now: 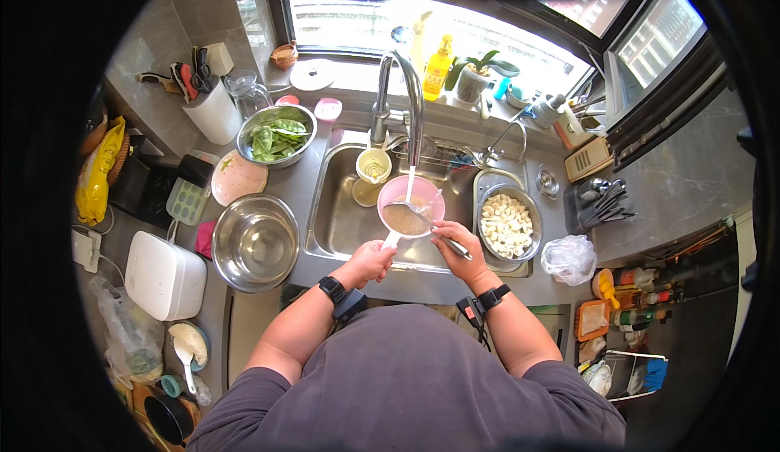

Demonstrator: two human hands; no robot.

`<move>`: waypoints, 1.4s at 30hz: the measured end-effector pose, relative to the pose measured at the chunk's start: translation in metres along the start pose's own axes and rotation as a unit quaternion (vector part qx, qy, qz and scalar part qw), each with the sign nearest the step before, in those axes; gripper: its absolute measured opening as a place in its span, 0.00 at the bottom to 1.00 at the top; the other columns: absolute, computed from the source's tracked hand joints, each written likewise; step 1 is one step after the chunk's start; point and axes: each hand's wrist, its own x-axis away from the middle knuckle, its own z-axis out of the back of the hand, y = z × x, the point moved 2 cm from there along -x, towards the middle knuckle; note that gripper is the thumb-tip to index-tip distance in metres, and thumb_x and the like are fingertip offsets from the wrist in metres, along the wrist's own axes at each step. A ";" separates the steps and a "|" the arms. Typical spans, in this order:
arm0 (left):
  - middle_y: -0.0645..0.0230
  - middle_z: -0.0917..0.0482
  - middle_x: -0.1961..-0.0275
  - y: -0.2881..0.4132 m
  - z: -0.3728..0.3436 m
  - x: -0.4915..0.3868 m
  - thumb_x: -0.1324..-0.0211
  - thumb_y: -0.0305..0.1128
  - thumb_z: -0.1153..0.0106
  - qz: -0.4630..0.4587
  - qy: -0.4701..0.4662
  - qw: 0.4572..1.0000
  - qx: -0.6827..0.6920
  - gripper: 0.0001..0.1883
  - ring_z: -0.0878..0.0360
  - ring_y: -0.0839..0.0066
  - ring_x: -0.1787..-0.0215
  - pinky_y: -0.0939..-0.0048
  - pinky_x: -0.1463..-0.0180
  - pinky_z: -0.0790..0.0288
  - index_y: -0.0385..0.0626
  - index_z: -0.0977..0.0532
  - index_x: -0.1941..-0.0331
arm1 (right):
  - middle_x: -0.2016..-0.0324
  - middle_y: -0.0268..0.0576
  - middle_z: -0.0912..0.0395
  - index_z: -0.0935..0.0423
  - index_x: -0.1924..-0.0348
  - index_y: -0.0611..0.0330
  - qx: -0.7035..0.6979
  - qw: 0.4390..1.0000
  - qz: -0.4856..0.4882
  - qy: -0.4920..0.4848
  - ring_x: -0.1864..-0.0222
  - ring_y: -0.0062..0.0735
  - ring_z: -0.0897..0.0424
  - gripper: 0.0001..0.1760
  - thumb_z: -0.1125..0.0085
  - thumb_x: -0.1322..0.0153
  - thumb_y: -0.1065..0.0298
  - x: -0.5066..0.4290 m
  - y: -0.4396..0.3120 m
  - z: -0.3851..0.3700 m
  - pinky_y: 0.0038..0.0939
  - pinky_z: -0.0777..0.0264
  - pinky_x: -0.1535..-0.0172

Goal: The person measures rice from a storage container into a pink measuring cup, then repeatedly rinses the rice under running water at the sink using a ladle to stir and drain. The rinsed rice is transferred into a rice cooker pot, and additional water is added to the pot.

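My left hand (369, 263) grips the pale handle of a round pink plastic scoop (387, 192) over the sink. My right hand (458, 251) holds a metal ladle or skimmer (452, 245) by its handle, its head down inside the scoop. Brownish contents (407, 219) show there; whether they are grains or mesh I cannot tell. Water (412, 179) runs from the chrome faucet (417, 104) into the scoop. Behind it in the steel sink (332, 208) sits a small cream-coloured cup (373, 165). A metal bowl of white cut pieces (506, 223) stands right of my right hand.
Left of the sink stand an empty steel bowl (256, 243), a pink plate (239, 177) and a steel bowl of green pods (279, 138). A yellow bottle (437, 71) and potted plant (472, 83) line the windowsill. At right lies a clear plastic bag (568, 259).
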 end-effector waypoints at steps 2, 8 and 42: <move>0.75 0.26 0.73 0.001 0.000 0.000 0.21 0.41 0.44 0.001 0.006 1.000 -0.005 0.11 0.30 0.82 0.81 0.73 0.79 0.34 0.48 0.26 0.59 | 0.51 0.51 0.11 0.13 0.53 0.61 -0.018 1.000 -0.007 -0.020 0.48 0.47 0.11 0.12 0.25 0.29 0.77 -0.006 -0.005 0.011 0.37 0.16 0.45; 0.75 0.26 0.73 0.000 -0.002 0.003 0.21 0.42 0.45 -0.001 0.025 0.999 -0.022 0.12 0.30 0.81 0.81 0.72 0.79 0.34 0.48 0.27 0.59 | 0.52 0.52 0.11 0.14 0.54 0.61 0.040 0.998 0.030 -0.041 0.52 0.51 0.11 0.10 0.26 0.28 0.78 -0.014 -0.019 0.036 0.39 0.16 0.49; 0.75 0.25 0.73 0.000 0.004 -0.005 0.21 0.40 0.45 0.009 0.030 0.999 0.009 0.11 0.30 0.82 0.81 0.73 0.79 0.33 0.48 0.26 0.59 | 0.51 0.52 0.13 0.14 0.52 0.63 0.145 0.984 0.082 -0.063 0.55 0.52 0.11 0.11 0.26 0.27 0.75 -0.025 -0.005 0.011 0.40 0.15 0.53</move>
